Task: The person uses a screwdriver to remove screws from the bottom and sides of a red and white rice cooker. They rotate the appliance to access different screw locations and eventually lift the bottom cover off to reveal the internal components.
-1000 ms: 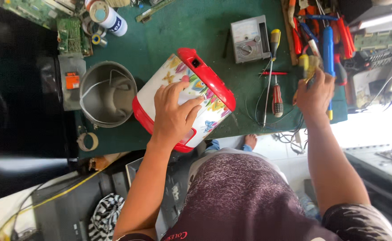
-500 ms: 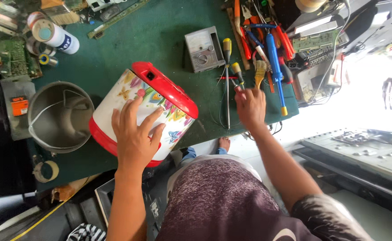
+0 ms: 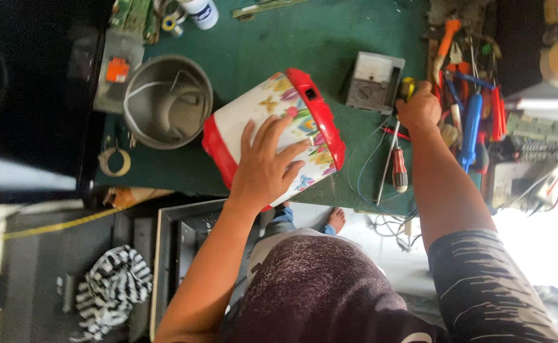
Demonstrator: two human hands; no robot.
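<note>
Glossy plastic on the flower-printed cooker body (image 3: 272, 136), red trim smooth and shiny. Dull brushed metal on the inner pot (image 3: 168, 101), upper left. Matt green mat (image 3: 330, 44) across the bench, faintly rough. Soft striped cloth (image 3: 117, 286), lower left.

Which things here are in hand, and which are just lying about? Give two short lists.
In hand: cooker under the left hand; yellow-handled screwdriver at the right hand.

Lying about: steel pot, meter, red screwdriver, tape roll, blue tool, bottle.
</note>
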